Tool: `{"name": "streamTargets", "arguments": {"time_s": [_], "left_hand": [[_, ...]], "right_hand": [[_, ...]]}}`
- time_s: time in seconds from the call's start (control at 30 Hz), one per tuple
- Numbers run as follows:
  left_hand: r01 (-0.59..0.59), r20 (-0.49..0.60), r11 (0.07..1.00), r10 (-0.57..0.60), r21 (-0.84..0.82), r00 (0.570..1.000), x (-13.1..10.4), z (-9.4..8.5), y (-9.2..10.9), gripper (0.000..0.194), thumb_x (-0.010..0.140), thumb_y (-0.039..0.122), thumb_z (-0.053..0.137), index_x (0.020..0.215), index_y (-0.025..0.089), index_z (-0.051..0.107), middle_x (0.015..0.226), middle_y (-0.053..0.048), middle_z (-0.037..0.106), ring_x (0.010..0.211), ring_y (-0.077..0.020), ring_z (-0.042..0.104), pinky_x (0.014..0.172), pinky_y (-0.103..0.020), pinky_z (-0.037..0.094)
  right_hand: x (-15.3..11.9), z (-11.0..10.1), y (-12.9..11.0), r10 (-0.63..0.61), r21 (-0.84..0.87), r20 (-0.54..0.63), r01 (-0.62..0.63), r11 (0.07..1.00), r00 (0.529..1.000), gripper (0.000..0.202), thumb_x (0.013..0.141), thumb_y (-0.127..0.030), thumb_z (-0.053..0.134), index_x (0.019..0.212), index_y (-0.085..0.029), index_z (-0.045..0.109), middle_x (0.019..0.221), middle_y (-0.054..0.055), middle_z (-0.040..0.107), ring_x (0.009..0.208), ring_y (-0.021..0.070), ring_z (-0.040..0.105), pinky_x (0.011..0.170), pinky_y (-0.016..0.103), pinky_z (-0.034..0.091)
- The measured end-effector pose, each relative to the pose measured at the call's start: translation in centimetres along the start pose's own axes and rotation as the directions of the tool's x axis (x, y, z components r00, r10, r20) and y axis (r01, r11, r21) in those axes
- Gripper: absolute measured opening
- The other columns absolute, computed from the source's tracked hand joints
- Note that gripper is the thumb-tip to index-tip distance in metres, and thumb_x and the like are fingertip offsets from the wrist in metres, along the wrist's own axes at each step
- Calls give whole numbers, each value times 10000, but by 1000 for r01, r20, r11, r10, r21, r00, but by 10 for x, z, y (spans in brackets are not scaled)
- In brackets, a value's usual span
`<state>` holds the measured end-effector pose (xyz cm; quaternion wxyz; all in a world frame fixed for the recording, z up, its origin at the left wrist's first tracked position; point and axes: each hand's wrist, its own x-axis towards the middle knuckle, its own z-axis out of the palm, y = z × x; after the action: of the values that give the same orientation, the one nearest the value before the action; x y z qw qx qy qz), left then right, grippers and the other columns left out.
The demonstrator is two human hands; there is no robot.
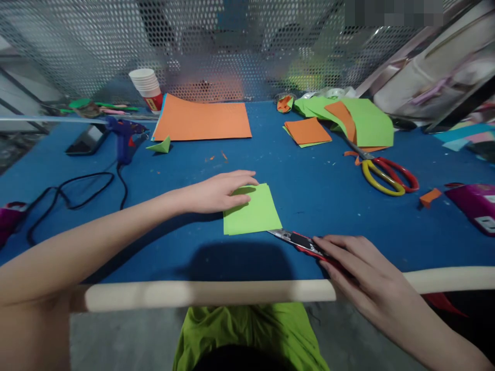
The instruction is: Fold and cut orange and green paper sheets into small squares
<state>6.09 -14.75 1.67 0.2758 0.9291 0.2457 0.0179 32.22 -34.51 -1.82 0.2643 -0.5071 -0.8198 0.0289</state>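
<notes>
Square sheets of light green paper [255,214] lie in a small stack on the blue table, near its front edge. My left hand [228,190] rests on the upper left of the stack, fingers stretched out and apart, holding nothing. In my right hand [359,268] is a red and black utility knife [305,242], its blade out and pointing left. The blade tip is at the lower right corner of the green paper; whether it sits under the sheets or just beside them I cannot tell.
Behind the hands lie orange sheets [204,121], orange squares [309,131] and green offcuts [371,121]. Scissors [386,175] with red and yellow handles lie right. A blue glue gun [126,139] with its cord, and paper cups [147,87], stand left. A perforated metal panel [185,46] closes the back.
</notes>
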Motion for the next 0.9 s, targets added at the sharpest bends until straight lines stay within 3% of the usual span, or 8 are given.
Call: {"name": "streamTargets", "arguments": {"time_s": [0.1,0.23,0.33,0.43,0.57,0.67,0.8,0.9], "left_hand": [[134,8,987,-135,91,991,-1,-5,6,559,831,390,572,1318,123,503,1340,-143,545,1227,-270,517,1035,-343,378],[259,19,944,-269,205,963,5,-7,9,716,675,490,688,1273,140,511,1187,-136,583,1055,-284,565,865,-339,461],[356,17,900,-372,252,928,11,-10,8,693,607,538,718,1161,155,556,1068,-122,629,934,-275,594,735,-310,461],[414,63,880,-438,232,897,15,-14,8,541,591,524,719,988,174,609,893,-83,667,782,-243,603,612,-284,411],[463,113,881,-472,93,875,15,-15,9,243,596,391,699,700,206,581,695,-18,630,619,-176,543,510,-259,318],[481,89,874,-475,-67,876,8,-15,11,197,611,316,669,591,214,502,581,25,526,533,-132,453,485,-255,259],[415,-60,860,-451,-297,891,-4,-19,13,249,653,317,668,575,213,455,553,46,428,518,-117,393,493,-259,231],[304,-217,786,-478,-538,851,-9,-20,9,210,686,328,671,705,208,500,623,38,504,576,-131,492,529,-247,326]], "right_hand": [[1,0,4,-11,-14,11,11,1000,1000,342,952,-153,493,1291,-191,524,1085,140,610,924,242,595,729,391,509],[5,-2,8,-40,-26,7,40,999,999,345,946,-136,495,1285,-193,531,1072,135,626,910,239,605,710,383,509],[8,-4,12,-59,-35,-1,59,998,998,337,940,-129,503,1265,-206,552,1065,128,645,903,235,617,712,383,514],[12,-5,15,-66,-36,-5,66,997,998,327,937,-133,510,1247,-213,577,1061,125,663,895,231,627,706,379,525],[17,-4,21,-58,-11,-4,58,998,998,318,938,-145,513,1234,-214,604,1061,115,680,893,220,636,725,377,536],[18,-6,28,-60,10,5,60,998,998,315,940,-154,514,1232,-222,609,1069,107,684,908,216,639,752,381,540],[18,-15,46,-34,30,14,33,999,999,297,948,-185,515,1230,-225,599,1077,102,673,957,218,633,785,384,545],[21,-18,65,69,24,-9,-69,997,998,291,955,-254,516,1235,-229,592,1103,107,658,998,231,630,836,411,541]]}}
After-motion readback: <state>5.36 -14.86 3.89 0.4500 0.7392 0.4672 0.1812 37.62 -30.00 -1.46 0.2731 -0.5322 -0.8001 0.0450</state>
